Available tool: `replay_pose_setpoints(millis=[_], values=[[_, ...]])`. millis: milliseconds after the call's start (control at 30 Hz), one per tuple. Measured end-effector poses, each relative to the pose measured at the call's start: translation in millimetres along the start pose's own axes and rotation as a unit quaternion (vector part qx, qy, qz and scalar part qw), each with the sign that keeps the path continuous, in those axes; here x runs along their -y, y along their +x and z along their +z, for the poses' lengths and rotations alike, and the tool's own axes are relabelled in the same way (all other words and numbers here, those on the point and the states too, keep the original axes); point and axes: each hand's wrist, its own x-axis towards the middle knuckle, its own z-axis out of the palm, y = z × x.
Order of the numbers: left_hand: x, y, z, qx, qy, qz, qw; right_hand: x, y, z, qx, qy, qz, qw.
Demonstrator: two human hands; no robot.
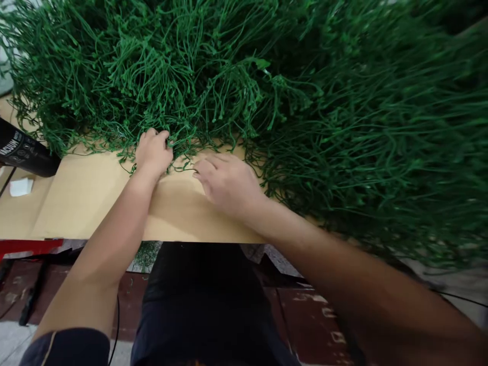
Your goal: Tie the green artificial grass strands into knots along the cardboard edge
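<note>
We see our left hand (153, 151) curled shut at the near edge of the green stem pile (213, 76), its fingers closed on a few thin strands there. Our right hand (227, 183) lies just beside it, open and flat on the cardboard sheet (84, 198) covering the worktop, holding nothing. The pile lies directly ahead of both hands, stems trailing toward us; the left is the nearer. A black can (26, 151) lies far left.
</note>
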Motion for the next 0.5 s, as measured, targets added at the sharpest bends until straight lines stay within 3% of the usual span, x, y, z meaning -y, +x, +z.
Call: replay_pose_setpoints(millis=[133,233,333,500], values=[[1.0,1.9,-0.8,0.005,0.006,-0.002,1.0,-13.9,-23.7,-10.4,-0.028,0.024,0.05,0.998],[0.0,0.6,-2.1,0.011,0.024,-0.007,1.0,-18.1,-37.1,-15.9,-0.037,0.067,0.022,0.997],[-1.6,-0.9,-1.5,0.023,0.023,-0.015,0.999,-16.3,-46.3,-26.9,-0.058,0.101,-0.014,0.993],[-3.2,0.8,2.0,-0.006,0.004,-0.024,1.0,-2.9,-58.2,-57.7,-0.09,0.154,0.009,0.984]])
